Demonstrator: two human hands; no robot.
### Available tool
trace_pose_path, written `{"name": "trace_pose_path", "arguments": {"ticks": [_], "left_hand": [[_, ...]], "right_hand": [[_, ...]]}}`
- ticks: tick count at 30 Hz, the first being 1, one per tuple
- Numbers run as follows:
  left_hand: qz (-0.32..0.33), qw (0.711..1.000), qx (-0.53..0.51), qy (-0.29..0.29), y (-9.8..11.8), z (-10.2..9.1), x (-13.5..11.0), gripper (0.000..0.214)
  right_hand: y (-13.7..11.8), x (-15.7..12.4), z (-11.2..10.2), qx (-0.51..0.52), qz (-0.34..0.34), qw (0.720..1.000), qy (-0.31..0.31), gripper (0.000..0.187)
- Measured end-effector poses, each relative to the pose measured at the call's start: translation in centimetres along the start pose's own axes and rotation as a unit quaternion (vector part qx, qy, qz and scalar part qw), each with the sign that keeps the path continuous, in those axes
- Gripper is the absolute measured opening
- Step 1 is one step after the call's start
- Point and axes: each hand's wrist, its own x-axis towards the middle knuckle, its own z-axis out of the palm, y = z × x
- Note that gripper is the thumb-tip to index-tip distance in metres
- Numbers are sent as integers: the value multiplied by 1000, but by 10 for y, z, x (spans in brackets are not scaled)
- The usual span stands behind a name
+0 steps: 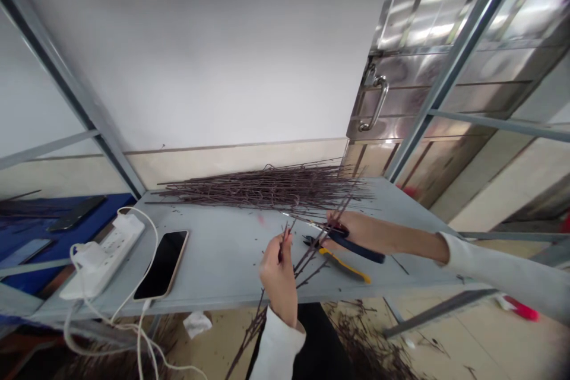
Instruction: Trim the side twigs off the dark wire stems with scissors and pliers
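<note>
My left hand [278, 276] is closed around a bundle of thin dark twigs [307, 255] that runs from below the table edge up across the grey table [222, 267]. My right hand [351, 231] grips a pair of cutters [345, 252] with dark blue and yellow handles, jaws pointing left at the twigs near the left hand. Behind both hands lies a long pile of the same dark twigs [267, 187] along the table's far edge.
A black phone [162, 264] lies on the table's left part, cabled beside a white power strip [104, 255]. Metal frame posts [80, 95] rise at the corners. A steel door with handle [376, 104] stands behind. Cut twigs litter the floor [369, 350].
</note>
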Motion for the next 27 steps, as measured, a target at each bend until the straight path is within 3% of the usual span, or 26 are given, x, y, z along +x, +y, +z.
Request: {"name": "trace_pose_path", "arguments": {"ticks": [7, 11, 15, 20, 25, 27], "left_hand": [[18, 999, -31, 18, 2, 7, -5, 22], [-1, 999, -31, 20, 1, 3, 0, 23], [-26, 998, -49, 14, 3, -2, 3, 26], [-87, 987, -133, -35, 8, -7, 8, 28], [-173, 946, -223, -156, 8, -12, 17, 37], [-182, 938, -239, -171, 8, -13, 19, 38]], "right_hand": [[2, 6, 3, -83, 37, 995, 48, 30], [2, 10, 11, -88, 67, 991, 71, 31], [5, 11, 12, -90, 51, 992, 68, 29], [13, 11, 10, -89, 13, 993, 74, 32], [20, 14, 12, -59, -59, 994, 64, 33], [20, 16, 12, -43, -92, 992, 77, 33]]}}
